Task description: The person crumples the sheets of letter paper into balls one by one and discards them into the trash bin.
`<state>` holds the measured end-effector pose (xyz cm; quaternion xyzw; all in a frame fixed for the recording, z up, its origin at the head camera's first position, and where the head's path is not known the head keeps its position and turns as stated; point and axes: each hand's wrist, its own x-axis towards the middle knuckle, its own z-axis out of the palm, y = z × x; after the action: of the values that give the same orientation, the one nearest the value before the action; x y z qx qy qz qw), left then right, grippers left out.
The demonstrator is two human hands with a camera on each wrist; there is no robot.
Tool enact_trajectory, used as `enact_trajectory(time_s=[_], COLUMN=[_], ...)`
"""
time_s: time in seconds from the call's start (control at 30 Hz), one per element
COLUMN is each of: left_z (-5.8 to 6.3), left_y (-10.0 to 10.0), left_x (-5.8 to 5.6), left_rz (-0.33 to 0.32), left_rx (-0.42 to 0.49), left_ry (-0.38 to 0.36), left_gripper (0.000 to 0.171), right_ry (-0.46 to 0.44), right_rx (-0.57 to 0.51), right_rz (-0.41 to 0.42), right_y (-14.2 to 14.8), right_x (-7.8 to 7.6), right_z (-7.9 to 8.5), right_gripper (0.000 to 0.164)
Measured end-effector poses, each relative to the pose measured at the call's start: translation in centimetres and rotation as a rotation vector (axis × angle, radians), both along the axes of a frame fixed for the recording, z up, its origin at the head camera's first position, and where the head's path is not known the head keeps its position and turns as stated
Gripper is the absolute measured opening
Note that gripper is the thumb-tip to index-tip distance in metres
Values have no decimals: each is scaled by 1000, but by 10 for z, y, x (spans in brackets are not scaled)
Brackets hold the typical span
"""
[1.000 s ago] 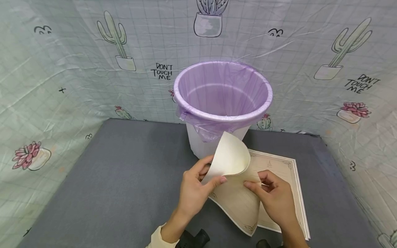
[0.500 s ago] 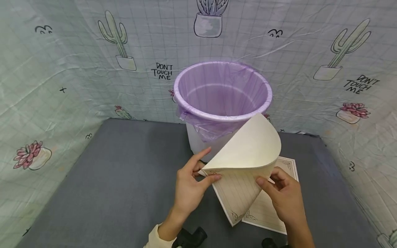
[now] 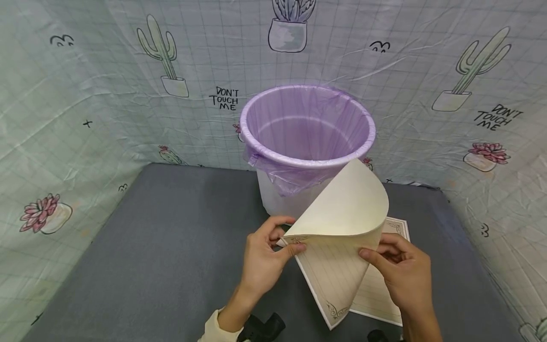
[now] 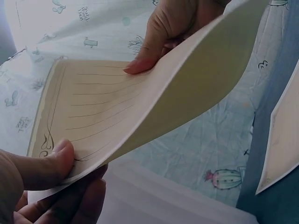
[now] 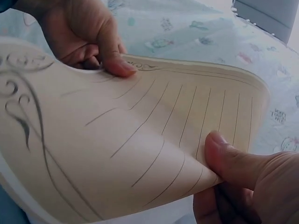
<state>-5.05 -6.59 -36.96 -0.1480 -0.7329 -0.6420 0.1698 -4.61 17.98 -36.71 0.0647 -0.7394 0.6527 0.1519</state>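
Both hands hold up a cream sheet of lined paper [image 3: 325, 266] with scrollwork in its corners. My left hand [image 3: 265, 259] pinches its left edge between thumb and fingers. On the right edge, my right hand [image 3: 401, 266] pinches it the same way. The far part of the sheet curls over toward me and shows its plain back [image 3: 346, 204]. In the left wrist view the ruled lines and both thumbs [image 4: 60, 158] show on the printed side. Beneath the held sheet, more bordered paper [image 3: 376, 294] lies on the table, partly covered by the sheet and my right hand.
A white bin [image 3: 278, 190] lined with a purple bag [image 3: 307, 128] stands behind the hands, and the sheet's curled tip overlaps its front rim. The grey table [image 3: 183, 247] is walled by a cactus-print cloth [image 3: 201, 61]. A black object [image 3: 265, 327] sits by the left wrist.
The sheet has turned and been lifted off the paper below, and its curled tip has swung right. My right hand has shifted right; my left hand has moved little.
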Motion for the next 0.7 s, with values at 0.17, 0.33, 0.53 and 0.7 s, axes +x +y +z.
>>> enact_trajectory(time_s=[0.17,0.33,0.53,0.7], left_z=[-3,-5,-1,1], left_y=[2,2,-5,-11], left_x=[-2,-3,-6,-6], left_rz=[-33,-101,-113,-167], left_rx=[37,233,357,351], left_ry=[28,25,-83,-112], left_gripper=[40,33,28,36], right_ry=[148,443,477,443], right_rx=[-58,-122,-45,105], right_rz=[77,299,352,340], right_y=[-1,-11,-21,-25], right_x=[-7,-18,-14,-7], right_z=[-10,-25,-17,-3], right_gripper=[41,45,34,46])
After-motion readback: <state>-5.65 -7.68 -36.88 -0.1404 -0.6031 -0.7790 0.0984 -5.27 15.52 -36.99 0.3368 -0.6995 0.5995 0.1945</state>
